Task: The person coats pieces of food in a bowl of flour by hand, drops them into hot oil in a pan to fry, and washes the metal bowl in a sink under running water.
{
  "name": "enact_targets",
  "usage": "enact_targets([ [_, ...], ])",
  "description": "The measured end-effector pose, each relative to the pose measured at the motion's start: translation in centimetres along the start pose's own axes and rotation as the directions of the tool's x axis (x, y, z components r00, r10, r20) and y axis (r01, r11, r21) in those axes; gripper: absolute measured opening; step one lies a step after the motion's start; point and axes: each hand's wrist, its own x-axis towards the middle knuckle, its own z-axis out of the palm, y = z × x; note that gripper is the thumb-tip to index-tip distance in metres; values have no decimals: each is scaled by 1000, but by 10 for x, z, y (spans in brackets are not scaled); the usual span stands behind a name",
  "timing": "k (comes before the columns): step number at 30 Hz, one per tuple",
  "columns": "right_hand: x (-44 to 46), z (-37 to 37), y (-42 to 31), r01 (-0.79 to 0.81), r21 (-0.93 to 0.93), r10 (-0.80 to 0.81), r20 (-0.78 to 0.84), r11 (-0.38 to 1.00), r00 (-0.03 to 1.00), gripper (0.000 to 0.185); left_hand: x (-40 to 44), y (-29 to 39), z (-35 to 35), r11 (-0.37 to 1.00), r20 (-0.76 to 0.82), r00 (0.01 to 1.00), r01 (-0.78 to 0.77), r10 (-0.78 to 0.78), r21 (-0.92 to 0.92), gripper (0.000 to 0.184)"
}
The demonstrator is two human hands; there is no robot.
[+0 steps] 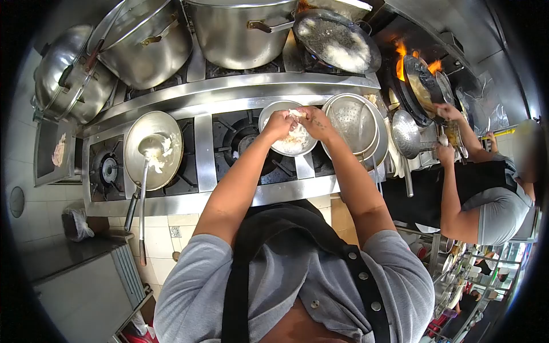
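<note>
My left hand (278,124) and my right hand (315,122) are close together over a round metal bowl (290,152) on the stove. Both have their fingers closed around a pale, flour-coated clump of food (295,113); its exact kind is hard to make out. More whitish, crumbly food (296,136) lies in the bowl below. Just right of the bowl, a perforated metal strainer (350,117) rests on a wider pan, near my right wrist. To the left stands a wok (135,170) with a ladle (151,146) and white bits in it.
Large steel pots (237,43) line the back burners. A pan of bubbling oil (311,43) holds pale frying food. On the right, a co-worker's hands (448,112) handle a wok (420,86) above tall flames (401,57). A skimmer (405,134) lies between us.
</note>
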Motion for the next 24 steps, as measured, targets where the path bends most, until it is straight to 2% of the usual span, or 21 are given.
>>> enact_targets([
  [2,-1,9,5,137,-121,-150,-104,983,983,25,-6,6,-3,994,53,993,103,-104,17,25],
  [3,-2,13,6,198,-184,-227,-149,963,963,24,-2,-4,-2,1000,-21,999,24,-25,-1,23],
  [5,-4,10,-5,47,-137,-52,-34,989,998,24,10,-33,5,990,-169,976,-141,137,-17,18],
  [6,-6,8,-8,-32,-122,36,26,992,999,24,9,-33,5,986,-173,977,-141,125,-84,17],
  [8,-5,16,6,-136,65,131,72,989,989,27,8,-32,7,965,-181,978,-140,101,-221,16],
  [9,-6,15,2,-188,157,173,101,970,980,28,6,-31,6,973,-155,984,-121,91,-197,16],
  [12,-10,9,-15,-9,155,0,53,988,999,32,4,-28,1,987,-112,992,-66,50,-144,15],
  [14,-12,10,-18,113,-76,-107,82,991,991,33,4,-26,1,990,-122,992,-27,10,-138,13],
  [15,-13,11,-19,174,-189,-156,106,967,982,34,2,-22,1,997,-119,993,-13,5,-69,13],
  [16,-12,15,-19,52,-263,-23,112,963,993,32,1,-19,0,1000,-118,993,1,-1,0,13],
  [17,-13,15,-19,36,-265,-12,93,963,996,31,-2,-16,0,997,-117,993,16,-7,70,13],
  [20,-14,17,-22,-27,-231,33,23,973,999,28,-1,-26,11,923,-299,920,-140,255,359,19],
  [22,-14,24,-20,-87,-156,83,-35,984,996,27,-3,-29,17,910,-319,903,-156,289,384,22],
  [24,-10,39,-6,-130,-159,121,-68,979,990,27,-5,-32,21,901,-338,888,-163,311,402,23],
])
